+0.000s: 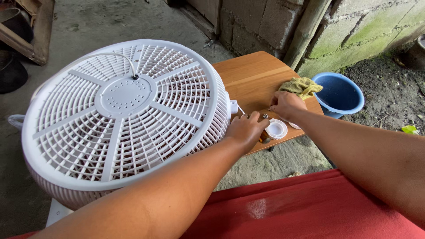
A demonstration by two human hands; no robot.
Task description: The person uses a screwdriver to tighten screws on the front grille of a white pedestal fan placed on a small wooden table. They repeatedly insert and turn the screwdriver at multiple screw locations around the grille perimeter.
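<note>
A big round white fan housing [119, 115] with a slotted grille lies tilted across a small wooden table [252, 73]. My left hand [246, 129] rests at the table's near edge beside the fan rim, fingers curled over something small and brownish that I cannot make out. My right hand [287, 105] is palm down on the table, fingertips near small metal parts, just in front of a yellow-green rag [302, 86]. A white round cap [276, 129] lies between the two hands. Whether either hand grips anything is hidden.
A blue plastic bucket [340, 95] stands on the ground right of the table. A block wall [310, 26] with a pole runs behind. Red cloth [310, 208] covers my lap. Dark pots and wooden pieces [22, 40] sit at far left.
</note>
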